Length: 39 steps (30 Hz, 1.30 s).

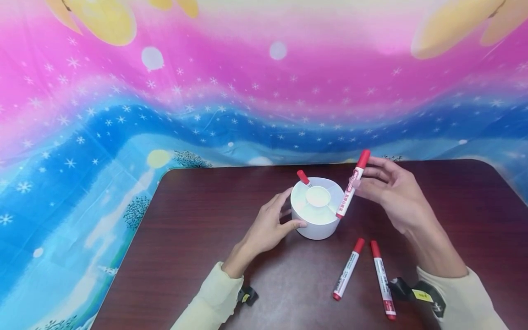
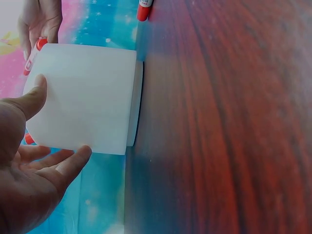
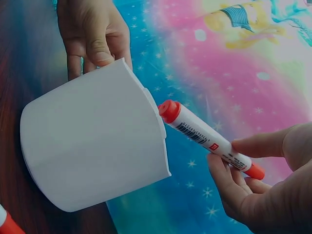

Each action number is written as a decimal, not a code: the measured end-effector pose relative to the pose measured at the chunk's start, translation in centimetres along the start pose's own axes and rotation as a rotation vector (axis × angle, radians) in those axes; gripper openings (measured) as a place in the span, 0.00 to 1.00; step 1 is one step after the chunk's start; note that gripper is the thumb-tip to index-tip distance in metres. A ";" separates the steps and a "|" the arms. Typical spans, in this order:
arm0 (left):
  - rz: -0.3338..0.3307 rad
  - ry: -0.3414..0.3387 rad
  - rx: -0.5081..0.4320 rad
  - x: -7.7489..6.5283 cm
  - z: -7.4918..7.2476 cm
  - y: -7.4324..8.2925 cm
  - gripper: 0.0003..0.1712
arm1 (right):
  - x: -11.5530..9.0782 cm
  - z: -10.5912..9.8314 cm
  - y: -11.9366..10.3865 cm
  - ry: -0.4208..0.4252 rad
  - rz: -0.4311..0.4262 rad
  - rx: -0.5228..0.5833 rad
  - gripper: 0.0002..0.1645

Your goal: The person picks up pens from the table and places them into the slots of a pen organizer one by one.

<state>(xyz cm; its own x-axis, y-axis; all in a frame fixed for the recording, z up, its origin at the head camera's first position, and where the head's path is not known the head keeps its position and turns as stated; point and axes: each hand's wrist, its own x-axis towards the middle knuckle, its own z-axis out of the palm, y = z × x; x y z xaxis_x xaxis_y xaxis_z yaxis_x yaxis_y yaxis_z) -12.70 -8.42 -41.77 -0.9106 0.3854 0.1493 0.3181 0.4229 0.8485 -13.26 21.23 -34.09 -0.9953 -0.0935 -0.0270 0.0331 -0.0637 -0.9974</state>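
Left hand (image 1: pixel 268 227) grips the holder (image 1: pixel 318 230), my right hand (image 1: pixel 398 197) pinches a marker (image 1: pixel 348 194); second marker (image 1: pixel 303 177) half-hidden inside; dark surface (image 1: pixel 198 220), snowflake cloth (image 1: pixel 264 96) behind.

The round white pot (image 1: pixel 317 232) stands upright, its inside split into compartments around a circular middle one. One marker (image 1: pixel 303 177) leans in at the back left, red end up. The other marker (image 1: pixel 351 189), white with red ends, is held aslant, its lower end right by the pot's right rim.
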 end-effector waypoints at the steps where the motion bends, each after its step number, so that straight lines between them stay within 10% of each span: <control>1: 0.001 0.001 0.000 0.0 0.0 0.0 0.54 | 0.0 0.0 0.0 0.002 -0.004 0.008 0.40; 39: -0.013 -0.001 0.020 0.0 0.1 -0.1 0.53 | 0.7 1.1 1.6 0.069 -0.022 0.040 0.26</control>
<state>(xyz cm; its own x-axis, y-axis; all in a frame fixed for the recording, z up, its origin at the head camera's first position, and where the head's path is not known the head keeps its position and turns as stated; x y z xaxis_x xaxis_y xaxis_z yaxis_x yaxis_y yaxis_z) -12.67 -8.39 -41.86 -0.9144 0.3806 0.1382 0.3117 0.4437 0.8402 -13.83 19.96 -35.62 -0.9997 -0.0231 -0.0110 0.0134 -0.1047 -0.9944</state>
